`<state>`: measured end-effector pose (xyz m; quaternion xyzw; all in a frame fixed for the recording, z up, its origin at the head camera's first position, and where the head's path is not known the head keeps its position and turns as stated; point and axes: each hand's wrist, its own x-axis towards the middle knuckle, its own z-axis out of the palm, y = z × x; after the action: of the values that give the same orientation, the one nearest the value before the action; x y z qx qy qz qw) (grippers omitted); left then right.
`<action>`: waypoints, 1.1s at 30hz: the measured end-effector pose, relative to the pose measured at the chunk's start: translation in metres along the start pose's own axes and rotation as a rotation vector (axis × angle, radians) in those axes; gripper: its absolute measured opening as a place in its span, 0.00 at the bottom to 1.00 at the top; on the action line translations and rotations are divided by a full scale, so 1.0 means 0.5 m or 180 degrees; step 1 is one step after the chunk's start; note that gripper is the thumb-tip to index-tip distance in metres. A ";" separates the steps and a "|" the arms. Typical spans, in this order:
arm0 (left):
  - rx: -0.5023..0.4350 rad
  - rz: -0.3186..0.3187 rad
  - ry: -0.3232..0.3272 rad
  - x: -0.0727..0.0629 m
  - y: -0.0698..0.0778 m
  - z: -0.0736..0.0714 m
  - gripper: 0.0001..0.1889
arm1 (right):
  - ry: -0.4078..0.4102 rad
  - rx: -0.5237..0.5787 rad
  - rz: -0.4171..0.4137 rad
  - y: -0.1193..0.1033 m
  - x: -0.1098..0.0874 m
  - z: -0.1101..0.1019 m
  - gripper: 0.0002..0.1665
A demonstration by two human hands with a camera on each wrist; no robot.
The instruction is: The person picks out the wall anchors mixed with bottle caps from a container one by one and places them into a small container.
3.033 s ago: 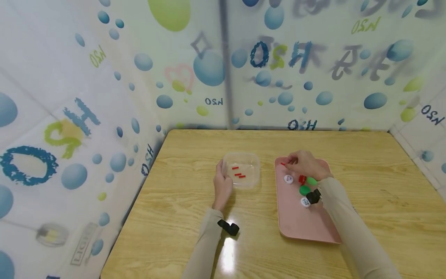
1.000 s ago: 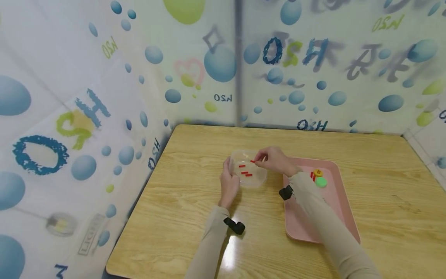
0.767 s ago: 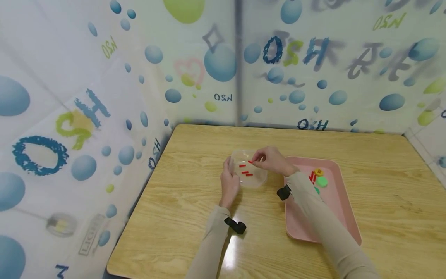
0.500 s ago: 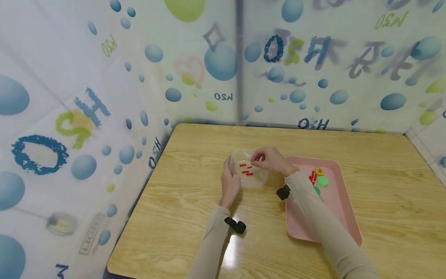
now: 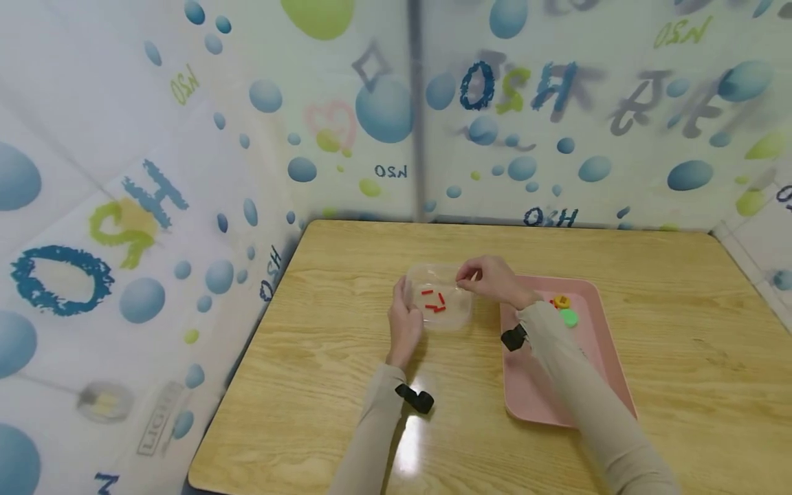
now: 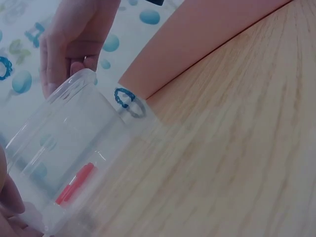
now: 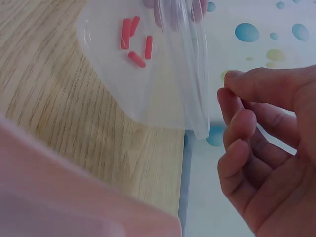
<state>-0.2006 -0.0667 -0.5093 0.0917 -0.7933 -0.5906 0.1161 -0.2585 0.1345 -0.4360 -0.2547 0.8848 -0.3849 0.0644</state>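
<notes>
My left hand (image 5: 405, 326) grips the left side of a clear plastic container (image 5: 458, 317) on the table. Inside it lie several small red sticks (image 5: 441, 298), also seen through the wall in both wrist views. Over the container's right rim is my right hand (image 5: 491, 278). In the right wrist view, its thumb and index fingertips (image 7: 233, 75) come close together with nothing visible between them, and the other fingers curl loosely. Part of my left hand (image 6: 10, 197) appears at the lower left edge of the left wrist view.
A pink tray (image 5: 538, 399) stands to the right, partly under my right forearm. It holds a yellow-orange button (image 5: 562, 302), a green disc (image 5: 569, 317) and a bit of red; my sleeve hides the rest. A patterned wall (image 5: 520, 199) rises behind the wooden table (image 5: 346, 289).
My right hand brought a red stick from the tray over the container and let it drop in. The sticks inside have shifted. My right hand then drew back slightly right; my left stayed on the container.
</notes>
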 end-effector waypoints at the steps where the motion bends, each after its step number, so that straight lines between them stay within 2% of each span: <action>1: 0.0000 0.0004 0.0007 0.000 0.000 0.000 0.36 | 0.0016 -0.0009 0.0004 0.004 -0.003 -0.003 0.06; 12: -0.0004 0.0058 0.0001 0.002 -0.001 -0.001 0.37 | 0.0106 -0.0055 0.0021 0.029 -0.041 -0.041 0.07; 23: -0.0028 0.0005 0.0003 -0.001 -0.002 -0.003 0.37 | 0.0101 -0.0044 0.0235 0.041 -0.063 -0.064 0.07; 33: -0.0012 0.0015 0.0002 0.000 -0.002 0.000 0.36 | 0.0124 0.0061 0.0438 0.065 -0.108 -0.088 0.11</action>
<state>-0.2007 -0.0669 -0.5102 0.0898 -0.7923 -0.5918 0.1180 -0.2388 0.2087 -0.4332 -0.1852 0.8976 -0.3928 0.0760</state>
